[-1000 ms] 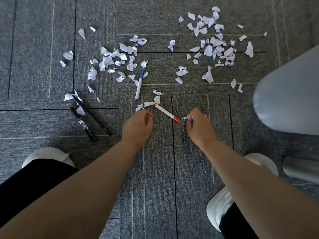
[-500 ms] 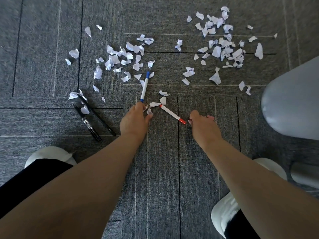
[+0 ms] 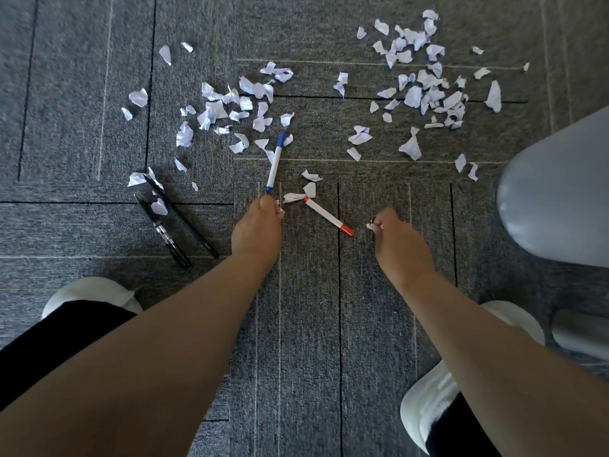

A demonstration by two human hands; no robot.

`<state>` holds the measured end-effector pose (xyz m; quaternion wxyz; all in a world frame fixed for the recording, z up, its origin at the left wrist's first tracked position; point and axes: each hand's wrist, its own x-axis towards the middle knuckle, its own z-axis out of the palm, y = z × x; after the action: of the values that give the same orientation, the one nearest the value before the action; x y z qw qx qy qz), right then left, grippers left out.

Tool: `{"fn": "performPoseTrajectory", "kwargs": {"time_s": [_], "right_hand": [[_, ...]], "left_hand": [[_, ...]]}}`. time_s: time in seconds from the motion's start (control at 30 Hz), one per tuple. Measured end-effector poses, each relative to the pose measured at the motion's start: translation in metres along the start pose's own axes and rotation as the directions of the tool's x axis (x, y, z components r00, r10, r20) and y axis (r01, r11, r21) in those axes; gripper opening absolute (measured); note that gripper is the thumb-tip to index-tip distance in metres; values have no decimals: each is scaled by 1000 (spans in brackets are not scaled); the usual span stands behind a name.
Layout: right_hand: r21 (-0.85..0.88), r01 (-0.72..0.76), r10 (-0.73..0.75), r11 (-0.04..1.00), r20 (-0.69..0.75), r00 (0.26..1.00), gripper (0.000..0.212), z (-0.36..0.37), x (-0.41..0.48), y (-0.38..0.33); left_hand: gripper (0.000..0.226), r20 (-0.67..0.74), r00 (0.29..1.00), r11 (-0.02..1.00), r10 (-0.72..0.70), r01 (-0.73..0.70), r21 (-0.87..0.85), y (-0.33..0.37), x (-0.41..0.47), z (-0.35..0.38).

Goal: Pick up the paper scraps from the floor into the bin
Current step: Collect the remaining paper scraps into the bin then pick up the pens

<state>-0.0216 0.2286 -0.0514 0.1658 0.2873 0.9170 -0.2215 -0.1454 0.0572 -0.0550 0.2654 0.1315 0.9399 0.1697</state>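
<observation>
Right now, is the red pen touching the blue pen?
Apart. The head view shows a strip of carpet between the near ends of the blue pen and the red pen.

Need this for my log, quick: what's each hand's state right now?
Left hand: closed, apparently pinching a tiny scrap at its fingertips.
Right hand: closed, pinching a crumpled scrap.

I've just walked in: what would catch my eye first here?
White paper scraps litter the grey carpet in two patches, upper left and upper right. Nearer, a blue-capped pen ends just by the left hand, and a red-capped pen lies between it and the right hand.
</observation>
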Motion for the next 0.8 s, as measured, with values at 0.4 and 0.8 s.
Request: {"fn": "performPoseTrajectory", "kwargs": {"time_s": [0.4, 0.8], "right_hand": [[-138, 1, 9, 990, 74, 997, 11, 1, 6, -10], [-241, 44, -14, 970, 126, 992, 14, -8, 11, -19]], "left_hand": [[28, -6, 1000, 997, -18, 17, -72, -1, -4, -2], [16, 23, 999, 998, -45, 46, -42, 4, -2, -6]]}}
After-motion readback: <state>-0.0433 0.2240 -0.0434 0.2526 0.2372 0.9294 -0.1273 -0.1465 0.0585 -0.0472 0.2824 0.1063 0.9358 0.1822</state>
